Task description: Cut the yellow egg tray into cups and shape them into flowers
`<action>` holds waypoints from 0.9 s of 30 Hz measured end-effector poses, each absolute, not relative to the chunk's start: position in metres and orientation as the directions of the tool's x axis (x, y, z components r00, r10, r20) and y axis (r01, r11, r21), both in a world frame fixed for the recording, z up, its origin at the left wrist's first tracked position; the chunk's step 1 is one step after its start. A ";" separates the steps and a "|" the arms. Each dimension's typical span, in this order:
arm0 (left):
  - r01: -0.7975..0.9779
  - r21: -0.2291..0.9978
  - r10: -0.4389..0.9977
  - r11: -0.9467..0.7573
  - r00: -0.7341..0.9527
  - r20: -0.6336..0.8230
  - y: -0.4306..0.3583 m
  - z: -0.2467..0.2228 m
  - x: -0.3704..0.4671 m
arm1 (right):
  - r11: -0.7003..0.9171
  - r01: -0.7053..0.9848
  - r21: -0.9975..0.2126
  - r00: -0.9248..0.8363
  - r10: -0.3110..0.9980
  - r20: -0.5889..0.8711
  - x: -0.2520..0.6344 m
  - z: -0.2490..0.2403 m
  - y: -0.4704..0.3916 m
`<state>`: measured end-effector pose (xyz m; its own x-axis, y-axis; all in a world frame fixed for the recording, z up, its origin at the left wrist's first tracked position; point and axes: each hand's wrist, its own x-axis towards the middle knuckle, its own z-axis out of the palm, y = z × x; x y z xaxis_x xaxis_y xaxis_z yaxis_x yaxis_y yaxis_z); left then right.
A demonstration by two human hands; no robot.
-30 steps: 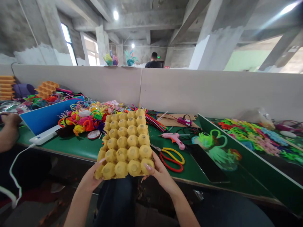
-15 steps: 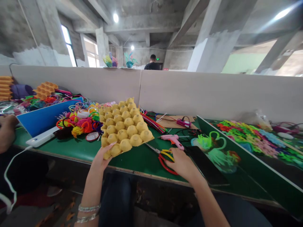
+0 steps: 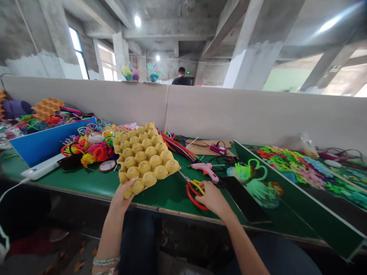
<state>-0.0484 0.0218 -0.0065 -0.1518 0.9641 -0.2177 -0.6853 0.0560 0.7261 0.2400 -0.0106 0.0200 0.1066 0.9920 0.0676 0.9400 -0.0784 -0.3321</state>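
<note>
My left hand (image 3: 124,194) grips the near left corner of a yellow egg carton tray (image 3: 146,154), held tilted above the green table with its cups towards me. My right hand (image 3: 210,198) is closed at the handles of a pair of scissors (image 3: 191,193), one loop red and one yellow. The scissors lie on the table, blades pointing away and to the left, their tips close to the tray's right corner. Just beyond my right hand rests a pink glue gun (image 3: 205,170). The fingertips of my right hand are partly hidden.
A black phone-like slab (image 3: 243,198) and fuzzy green craft pieces (image 3: 259,187) lie to the right, before a green divider (image 3: 295,198). Colourful pipe cleaners (image 3: 91,147) and a white power strip (image 3: 43,168) are left, by a blue board (image 3: 51,143). A pale partition (image 3: 229,114) stands behind.
My right fingers have closed in around the scissors' yellow handle. The tray stays in my left hand, slightly lower. The whole view has shifted a little, and the neighbour's arm at the left has left view.
</note>
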 end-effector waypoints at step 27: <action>-0.745 0.651 0.970 -0.144 -0.235 -0.055 0.013 -0.012 -0.036 | 0.182 0.746 -0.641 -0.078 0.979 0.187 0.199 0.019 -0.025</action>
